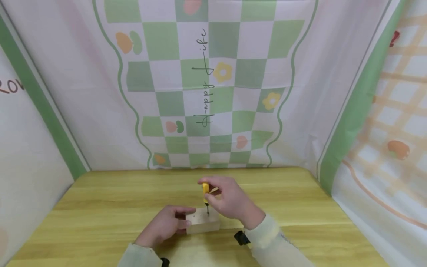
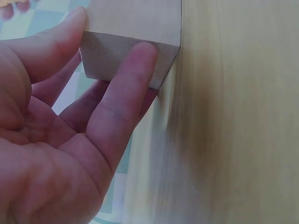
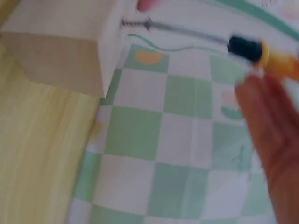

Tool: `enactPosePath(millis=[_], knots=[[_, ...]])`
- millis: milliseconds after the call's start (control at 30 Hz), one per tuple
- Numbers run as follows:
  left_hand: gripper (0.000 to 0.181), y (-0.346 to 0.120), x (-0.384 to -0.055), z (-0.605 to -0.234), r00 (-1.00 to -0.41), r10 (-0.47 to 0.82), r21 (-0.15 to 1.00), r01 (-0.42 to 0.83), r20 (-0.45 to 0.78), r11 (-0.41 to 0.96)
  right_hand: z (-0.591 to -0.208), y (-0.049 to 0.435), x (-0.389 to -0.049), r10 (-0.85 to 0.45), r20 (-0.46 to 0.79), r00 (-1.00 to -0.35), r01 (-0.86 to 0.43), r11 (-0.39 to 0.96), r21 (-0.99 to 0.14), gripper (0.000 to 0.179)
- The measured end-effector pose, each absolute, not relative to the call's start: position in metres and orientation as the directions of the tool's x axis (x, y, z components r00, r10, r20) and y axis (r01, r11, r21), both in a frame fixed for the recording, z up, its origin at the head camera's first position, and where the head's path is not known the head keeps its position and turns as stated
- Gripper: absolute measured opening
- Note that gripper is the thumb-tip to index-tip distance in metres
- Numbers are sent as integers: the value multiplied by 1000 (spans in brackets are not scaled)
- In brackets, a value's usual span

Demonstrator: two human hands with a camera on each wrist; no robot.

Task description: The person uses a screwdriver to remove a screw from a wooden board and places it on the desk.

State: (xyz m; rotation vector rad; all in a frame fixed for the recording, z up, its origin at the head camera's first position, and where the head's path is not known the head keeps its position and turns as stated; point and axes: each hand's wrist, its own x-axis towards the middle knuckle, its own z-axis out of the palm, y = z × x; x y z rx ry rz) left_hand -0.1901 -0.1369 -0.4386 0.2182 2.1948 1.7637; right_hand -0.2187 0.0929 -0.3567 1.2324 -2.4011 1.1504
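Note:
A pale wooden block [image 1: 203,227] rests on the table, with a few small dark holes or marks on its top. My left hand [image 1: 165,225] grips its left end; in the left wrist view the thumb and a finger [image 2: 124,100] press against the block [image 2: 135,18]. My right hand [image 1: 230,196] holds a yellow and black screwdriver [image 1: 205,193] upright above the block's right part. In the right wrist view, the blurred screwdriver [image 3: 245,48] shaft meets the head of a screw [image 3: 135,23], whose threaded part stands out of the block.
The wooden table [image 1: 110,200] extends around the block on all sides. Behind it hangs a curtain [image 1: 223,100] with green checks, flowers and lettering. More printed cloth [image 1: 393,148] hangs to the right. Dark wrist straps [image 1: 241,238] sit at the sleeves.

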Motion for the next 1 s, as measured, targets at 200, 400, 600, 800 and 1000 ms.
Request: enactPosePath(millis=[200, 400, 600, 800, 1000], knots=[[41, -138, -190, -437, -938, 309, 967, -83, -157, 239, -364, 74, -196, -365, 701, -612, -728, 606, -320, 45], [41, -138, -191, -437, -939, 303, 969, -93, -161, 227, -369, 62, -188, -224, 786, -576, -709, 616, -343, 34], [43, -138, -190, -436, -939, 305, 972, -96, -160, 213, -363, 73, -197, -360, 712, -603, -768, 505, -394, 29], [43, -138, -190, -434, -935, 306, 970, -119, -181, 212, -356, 101, -223, -589, 507, -629, -750, 286, -597, 24], [43, -136, -190, -436, -934, 315, 970, -97, -166, 225, -352, 110, -235, -696, 410, -589, -695, 177, -697, 25]])
